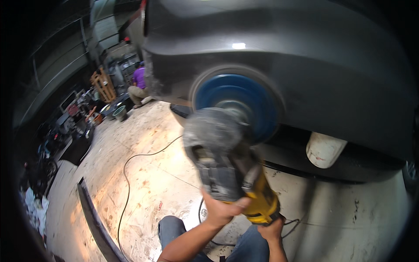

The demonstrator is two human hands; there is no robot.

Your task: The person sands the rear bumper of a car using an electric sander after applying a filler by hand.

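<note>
A yellow and black rotary polisher (262, 194) is between my two hands, its black, dusty head (214, 131) tilted up toward a dark grey car body panel (331, 83). Its round blue backing plate (262, 102) lies against the panel, and the pad rim around it is blurred by motion. My left hand (222, 209) is closed around the tool just behind the head. At the rear end of the yellow housing, my right hand (273, 229) is wrapped round the grip, partly hidden by the tool.
A white cylindrical container (325, 149) stands under the car's lower edge. A dark cable (126, 174) winds over the stained floor (161, 179). Left lies a long dark strip (98, 227). A person in purple (139, 78) crouches farther back, near a wooden pallet (104, 85), buckets and clutter.
</note>
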